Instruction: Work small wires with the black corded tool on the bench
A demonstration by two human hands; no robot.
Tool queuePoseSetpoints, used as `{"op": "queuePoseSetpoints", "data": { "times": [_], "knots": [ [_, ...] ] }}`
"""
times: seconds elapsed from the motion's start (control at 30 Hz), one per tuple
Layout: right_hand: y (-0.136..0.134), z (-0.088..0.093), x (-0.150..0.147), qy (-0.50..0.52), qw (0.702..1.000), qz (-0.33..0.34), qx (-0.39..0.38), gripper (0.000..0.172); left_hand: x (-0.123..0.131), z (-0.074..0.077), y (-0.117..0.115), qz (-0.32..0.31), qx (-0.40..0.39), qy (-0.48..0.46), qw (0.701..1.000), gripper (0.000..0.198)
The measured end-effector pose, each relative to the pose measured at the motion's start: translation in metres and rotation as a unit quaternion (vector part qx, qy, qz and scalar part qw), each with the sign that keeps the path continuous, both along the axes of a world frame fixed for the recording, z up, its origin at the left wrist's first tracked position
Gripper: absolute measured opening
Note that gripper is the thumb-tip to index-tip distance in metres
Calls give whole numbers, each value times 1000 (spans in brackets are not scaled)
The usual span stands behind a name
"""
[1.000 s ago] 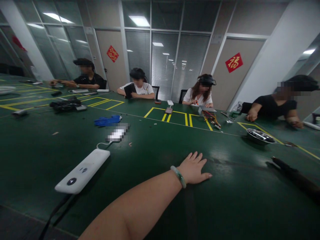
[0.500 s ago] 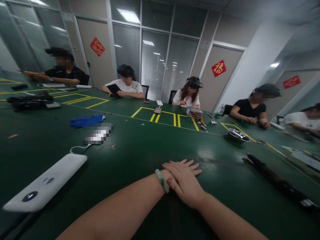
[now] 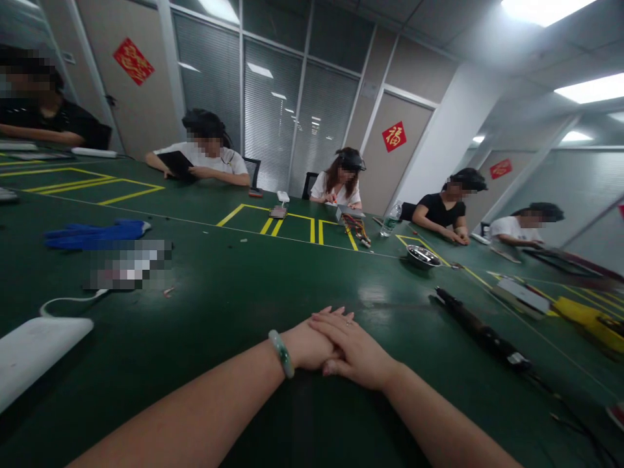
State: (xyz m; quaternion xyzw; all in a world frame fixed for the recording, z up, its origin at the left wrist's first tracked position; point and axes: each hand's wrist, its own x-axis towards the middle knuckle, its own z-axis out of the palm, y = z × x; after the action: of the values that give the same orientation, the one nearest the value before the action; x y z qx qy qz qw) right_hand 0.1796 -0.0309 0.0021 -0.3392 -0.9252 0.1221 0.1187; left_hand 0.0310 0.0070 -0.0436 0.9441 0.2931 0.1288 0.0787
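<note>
On the green table (image 3: 234, 286), near its front edge, my left hand (image 3: 308, 343) lies under my right hand (image 3: 361, 348). A jade-coloured bangle (image 3: 281, 354) circles the left wrist. My right hand covers most of the left fingers; a few fingertips show beyond it. The right fingers lie nearly flat across the left hand, and a ring is on one of them. No object shows in either hand.
A white power bank (image 3: 41, 354) and blue gloves (image 3: 97, 234) lie left. To the right are a black rod-like tool (image 3: 482, 328), a metal bowl (image 3: 423, 257) and a bottle (image 3: 390, 221). Several people sit across the table, one holding a black tablet (image 3: 176, 165).
The view has turned to the right, so the table items stand further left. My right hand has slid from the left wrist area toward the left fingers, covering more of them.
</note>
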Motion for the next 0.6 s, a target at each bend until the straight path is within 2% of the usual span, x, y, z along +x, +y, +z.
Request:
{"op": "queuePoseSetpoints", "data": {
  "times": [0.03, 0.1, 0.17, 0.2, 0.23, 0.3, 0.37, 0.4, 0.43, 0.5, 0.6],
  "knots": [
    [2, -2, 16, -14, 1000, -22, 6, 68, -5, 4, 2, -56, -4, 5, 998, 68],
    [6, -7, 56, -43, 994, -96, 34, 52, -13, 11, 3, -81, -25, -10, 996, 64],
    [7, -14, 107, -61, 968, -226, 95, 47, -18, 17, 4, -89, -48, -13, 995, 64],
    [6, -18, 136, -64, 938, -311, 136, 50, -19, 19, 4, -92, -57, -12, 994, 63],
    [3, -23, 166, -66, 895, -404, 176, 55, -20, 20, 4, -94, -62, -11, 994, 63],
    [-6, -32, 224, -70, 774, -586, 230, 68, -20, 21, 4, -94, -69, -12, 993, 62],
    [-19, -39, 277, -74, 652, -720, 224, 79, -19, 21, 4, -92, -72, -12, 993, 62],
    [-25, -42, 298, -72, 611, -764, 195, 85, -19, 20, 4, -91, -73, -11, 993, 62],
    [-29, -44, 316, -65, 587, -792, 156, 90, -19, 20, 4, -90, -72, -11, 993, 62],
    [-35, -46, 343, -47, 579, -810, 79, 93, -19, 20, 4, -87, -71, -14, 994, 61],
    [-33, -47, 365, -28, 602, -797, 40, 87, -19, 20, 4, -89, -76, -18, 993, 61]
  ]
}}
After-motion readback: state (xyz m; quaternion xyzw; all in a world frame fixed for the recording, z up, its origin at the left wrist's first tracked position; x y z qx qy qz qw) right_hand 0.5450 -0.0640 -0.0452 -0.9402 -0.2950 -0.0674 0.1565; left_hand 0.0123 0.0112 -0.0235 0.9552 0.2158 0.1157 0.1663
